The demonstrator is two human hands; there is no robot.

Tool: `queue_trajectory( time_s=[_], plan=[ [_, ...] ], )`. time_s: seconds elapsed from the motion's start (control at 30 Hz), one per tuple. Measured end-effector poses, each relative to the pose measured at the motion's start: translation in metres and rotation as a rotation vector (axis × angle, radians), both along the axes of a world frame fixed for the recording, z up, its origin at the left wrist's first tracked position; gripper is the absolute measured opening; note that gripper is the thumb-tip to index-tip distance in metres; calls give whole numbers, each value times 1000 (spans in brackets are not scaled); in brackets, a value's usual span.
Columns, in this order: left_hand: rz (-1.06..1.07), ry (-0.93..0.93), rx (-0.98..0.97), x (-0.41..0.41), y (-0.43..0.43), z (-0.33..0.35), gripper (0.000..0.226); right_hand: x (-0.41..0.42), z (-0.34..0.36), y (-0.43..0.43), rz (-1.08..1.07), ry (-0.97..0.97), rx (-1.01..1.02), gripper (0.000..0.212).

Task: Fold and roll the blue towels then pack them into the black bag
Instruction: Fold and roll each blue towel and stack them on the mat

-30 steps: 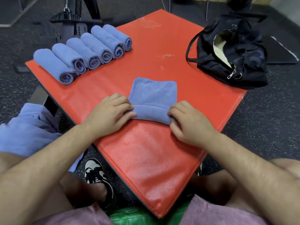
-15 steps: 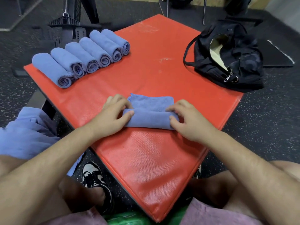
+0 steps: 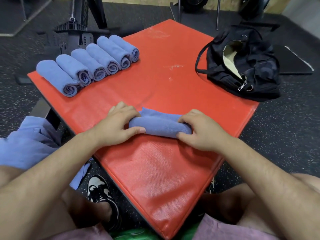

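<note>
A blue towel [image 3: 160, 126] lies almost fully rolled in the middle of the red mat [image 3: 155, 170], with a small flap still flat behind it. My left hand [image 3: 117, 125] grips the roll's left end, fingers over the top and thumb in front. My right hand [image 3: 199, 129] grips its right end the same way. Several finished blue rolls [image 3: 86, 66] lie side by side in a row at the mat's back left. The black bag [image 3: 245, 66] sits unzipped at the mat's right corner, showing a pale lining.
A heap of loose blue towels [image 3: 26, 144] rests on my left thigh. Black gym equipment [image 3: 81, 28] stands behind the mat on dark speckled flooring. My shoe [image 3: 102, 193] shows under the mat's left edge.
Both hands have rolled the towel away from me: the flat folded part has shrunk to a small flap and the roll has grown thicker. The view has tilted slightly.
</note>
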State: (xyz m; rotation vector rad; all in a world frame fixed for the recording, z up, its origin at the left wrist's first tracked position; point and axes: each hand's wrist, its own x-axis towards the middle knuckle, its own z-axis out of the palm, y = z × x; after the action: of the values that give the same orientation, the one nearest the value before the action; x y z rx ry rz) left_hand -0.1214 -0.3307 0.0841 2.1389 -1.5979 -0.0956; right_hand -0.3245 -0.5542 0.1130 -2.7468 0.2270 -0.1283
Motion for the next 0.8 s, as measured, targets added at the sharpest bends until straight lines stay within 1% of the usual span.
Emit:
queue_trajectory(
  time_s=[0.07,0.13,0.17,0.2,0.27,0.3,0.33,0.4,0.43,0.47,0.5,0.53,0.57,0.63,0.7,0.77,0.8],
  plan=[
    [-25,101,57,-1,-1,4,38,1,2,-1,1,92,59,24],
    [3,114,73,-2,-5,5,35,2,0,-4,-4,145,96,19],
    [38,98,55,-4,-8,5,35,4,-2,-6,-24,139,115,14],
    [77,68,19,-5,-10,4,36,4,-3,-7,-43,111,136,9],
    [130,-17,-83,-10,-15,6,34,5,-3,-5,-53,-40,143,22],
    [123,-93,-126,-13,-17,7,28,6,-3,-4,-35,-119,122,25],
    [92,-192,-150,-15,-19,8,21,7,-4,-1,-12,-176,77,23],
    [14,-352,-151,-18,-22,10,18,6,-4,3,17,-174,-37,17],
    [2,-382,-139,-18,-22,10,21,6,-5,2,17,-132,-80,20],
    [6,-388,-118,-17,-23,10,26,6,-6,1,12,-74,-124,32],
    [13,-386,-88,-16,-23,9,34,6,-7,-1,6,-20,-159,43],
    [19,-382,-44,-15,-24,8,44,8,-10,-3,-4,9,-173,49],
    [21,-381,5,-14,-26,7,54,10,-12,-3,-18,20,-161,51],
    [26,-369,87,-12,-31,4,68,15,-11,-2,-59,16,-79,47],
    [38,-305,144,-11,-39,6,75,18,-4,-2,-105,13,97,37],
    [39,-169,159,-10,-45,14,72,19,5,-5,-174,0,288,31],
    [36,-49,139,-10,-46,21,66,18,10,-8,-211,-26,360,30]
  ],
)
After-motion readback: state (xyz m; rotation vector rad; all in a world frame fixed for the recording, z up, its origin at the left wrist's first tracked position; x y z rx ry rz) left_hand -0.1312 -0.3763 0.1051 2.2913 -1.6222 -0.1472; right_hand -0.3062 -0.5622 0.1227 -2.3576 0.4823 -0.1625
